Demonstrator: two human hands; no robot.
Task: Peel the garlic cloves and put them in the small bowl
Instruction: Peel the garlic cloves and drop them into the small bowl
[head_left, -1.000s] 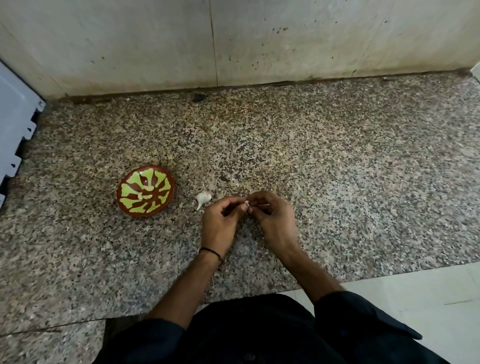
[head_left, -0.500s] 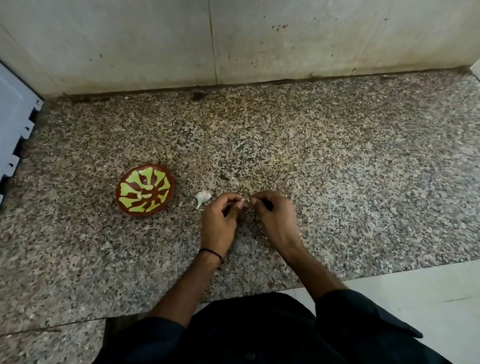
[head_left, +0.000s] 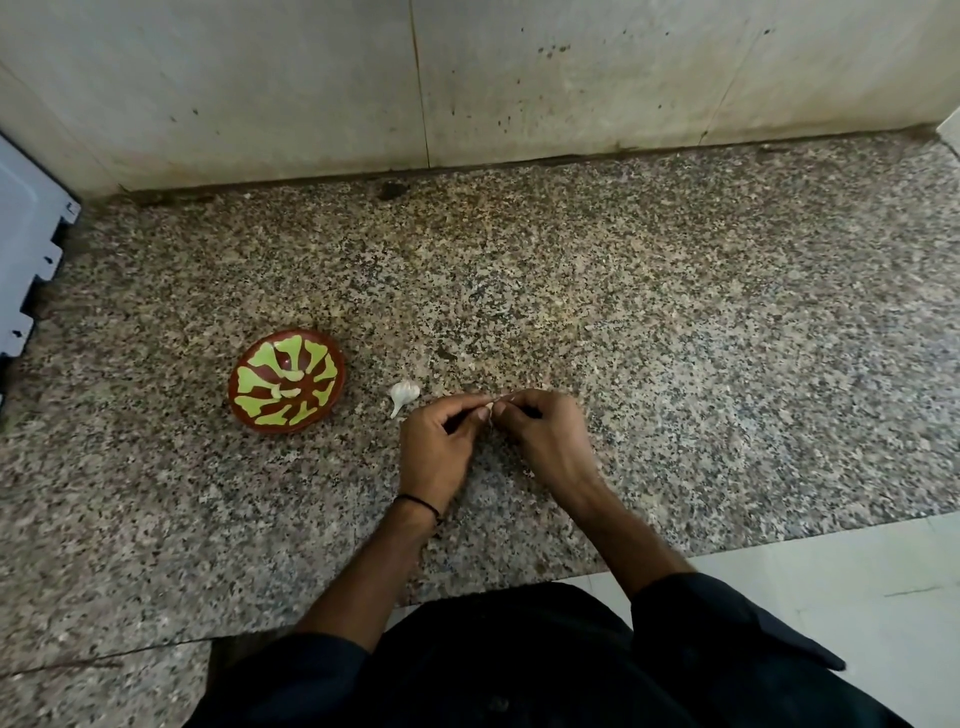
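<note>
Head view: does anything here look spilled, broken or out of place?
Nothing serious stands out. The small bowl sits level on the granite counter, a garlic piece lies beside it, apart, and the left hand and right hand pinch a clove. Only the wall shows dark specks.

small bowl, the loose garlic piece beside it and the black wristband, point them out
small bowl (head_left: 249, 415): head view, brown rim at lower left
garlic piece (head_left: 404, 391): head view, its bulbous white body
black wristband (head_left: 418, 503): head view, the strand across the wrist
</note>
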